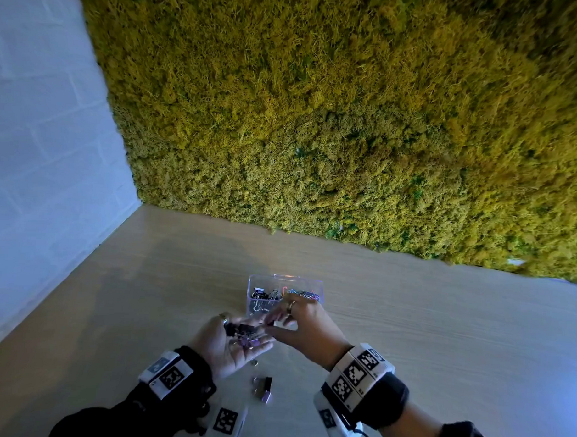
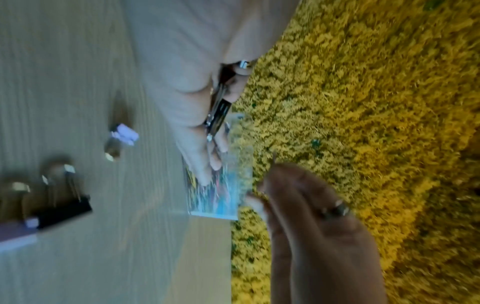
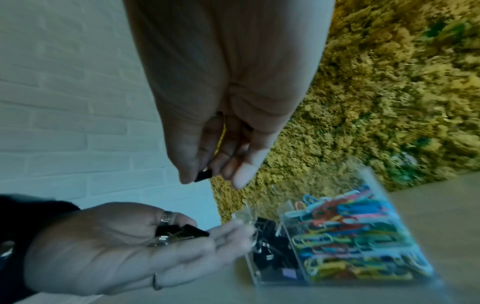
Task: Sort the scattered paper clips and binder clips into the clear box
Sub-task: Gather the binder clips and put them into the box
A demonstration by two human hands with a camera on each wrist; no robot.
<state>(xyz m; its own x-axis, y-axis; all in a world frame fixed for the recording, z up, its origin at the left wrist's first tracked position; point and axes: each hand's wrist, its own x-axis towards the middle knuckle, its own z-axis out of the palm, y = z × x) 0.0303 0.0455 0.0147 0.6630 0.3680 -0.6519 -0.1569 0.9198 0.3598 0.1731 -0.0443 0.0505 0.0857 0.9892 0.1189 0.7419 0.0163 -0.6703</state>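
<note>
Black binder clip [image 3: 202, 176] pinched by right hand [image 1: 304, 330]; left hand [image 1: 230, 347] flat-fingered, cradles perhaps three.

Clear box [image 3: 374, 281] on table: black binder clips [image 3: 270, 244] in left compartment, coloured paper clips [image 3: 345, 232] in right. Loose binder clips [image 1: 263, 387] on table nearby.

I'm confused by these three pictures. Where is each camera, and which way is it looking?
Head: on the head, looking down at the table, both hands and wristbands showing.
Left wrist: along the left hand holding binder clips.
Right wrist: along the right hand, its grip pinching a black clip.
All share the clear box.
</note>
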